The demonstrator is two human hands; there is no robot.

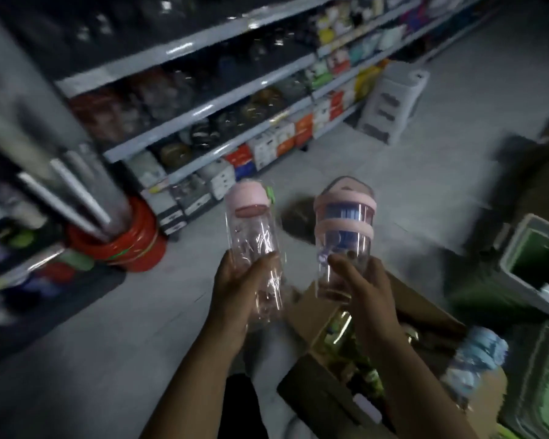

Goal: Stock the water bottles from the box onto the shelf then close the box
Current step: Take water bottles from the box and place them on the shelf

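Left hand (235,289) clamped on pink-capped bottle (254,229), right hand (362,289) clamped on pink-banded bottle (343,229), open cardboard box (314,381) below.

Two bare forearms, no sleeves in view, left grip (240,291) and right grip (366,291) ungloved
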